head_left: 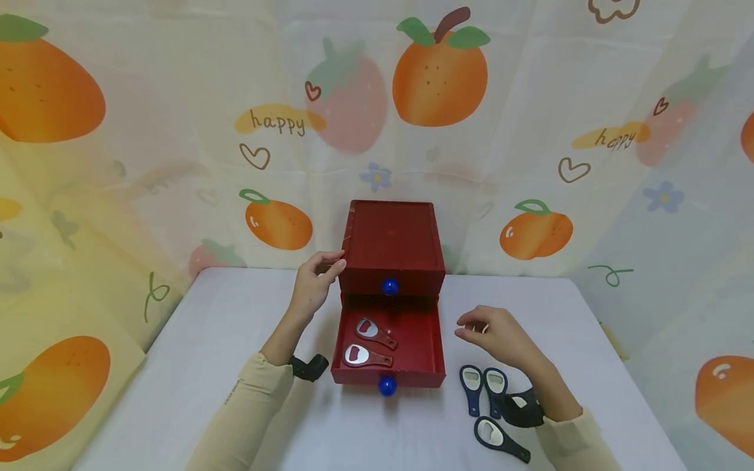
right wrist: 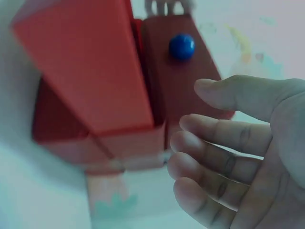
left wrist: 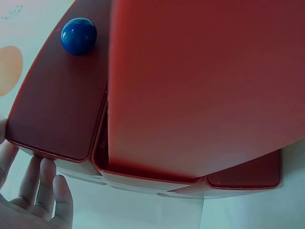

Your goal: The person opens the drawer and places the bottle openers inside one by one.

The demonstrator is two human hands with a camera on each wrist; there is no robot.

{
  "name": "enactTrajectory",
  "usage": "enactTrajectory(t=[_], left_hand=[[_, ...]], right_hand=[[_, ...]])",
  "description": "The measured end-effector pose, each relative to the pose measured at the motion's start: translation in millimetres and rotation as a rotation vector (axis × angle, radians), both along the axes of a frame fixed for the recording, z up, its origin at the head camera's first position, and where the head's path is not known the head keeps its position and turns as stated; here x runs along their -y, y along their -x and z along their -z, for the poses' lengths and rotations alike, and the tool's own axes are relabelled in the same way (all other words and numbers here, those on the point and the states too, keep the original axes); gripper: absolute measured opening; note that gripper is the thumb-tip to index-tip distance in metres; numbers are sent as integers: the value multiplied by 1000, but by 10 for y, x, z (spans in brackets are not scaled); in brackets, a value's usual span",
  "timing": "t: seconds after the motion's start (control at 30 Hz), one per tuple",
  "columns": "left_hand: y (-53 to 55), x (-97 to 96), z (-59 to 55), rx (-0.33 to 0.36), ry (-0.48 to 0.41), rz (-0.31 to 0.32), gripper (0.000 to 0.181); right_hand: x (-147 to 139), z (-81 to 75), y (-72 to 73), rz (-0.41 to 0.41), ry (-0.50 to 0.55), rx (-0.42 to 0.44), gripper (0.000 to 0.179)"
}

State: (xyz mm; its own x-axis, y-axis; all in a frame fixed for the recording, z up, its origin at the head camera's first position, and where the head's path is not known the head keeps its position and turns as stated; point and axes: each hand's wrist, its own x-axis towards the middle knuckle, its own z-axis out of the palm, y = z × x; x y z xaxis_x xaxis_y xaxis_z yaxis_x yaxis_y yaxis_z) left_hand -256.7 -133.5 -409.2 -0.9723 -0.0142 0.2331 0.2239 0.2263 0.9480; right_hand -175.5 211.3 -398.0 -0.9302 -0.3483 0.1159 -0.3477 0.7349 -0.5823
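A dark red drawer box (head_left: 391, 235) with blue round knobs stands at the back of the table. Its lower drawer (head_left: 417, 340) is pulled out, and two bottle openers with red-brown handles lie inside, an upper bottle opener (head_left: 375, 332) and a lower one (head_left: 368, 356). My left hand (head_left: 312, 284) rests its fingers against the box's left side near the upper drawer. Nothing is between the fingers of my right hand (head_left: 497, 333), which hovers to the right of the open drawer, fingers loosely bent. Below it lie dark blue bottle openers, among them one bottle opener (head_left: 473, 389) at the left.
Another dark blue bottle opener (head_left: 501, 439) lies nearer the front, and one (head_left: 495, 386) is partly covered by the black right wrist strap (head_left: 521, 409). White cloth covers the table (head_left: 235, 307). A fruit-printed curtain (head_left: 518, 150) hangs right behind the box.
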Motion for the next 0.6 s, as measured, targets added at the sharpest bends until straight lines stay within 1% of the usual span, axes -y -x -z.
enactTrajectory(t=[0.1, 0.23, 0.4, 0.5, 0.6], left_hand=[[-5, 21, -29, -19, 0, -1, 36], [-15, 20, -35, -39, -3, -14, 33], [-21, -40, 5, -21, -11, 0, 31], [-16, -47, 18, -21, -14, -1, 31], [-10, -11, 2, -35, -16, -20, 29]], right_hand=[[-114, 52, -25, 43, 1, 44, 19], [-284, 145, -69, 106, -13, 117, 24], [-606, 277, -168, 155, -70, 184, 23], [-760, 368, -199, 156, -104, 225, 20], [-827, 489, -184, 155, -144, 289, 20]])
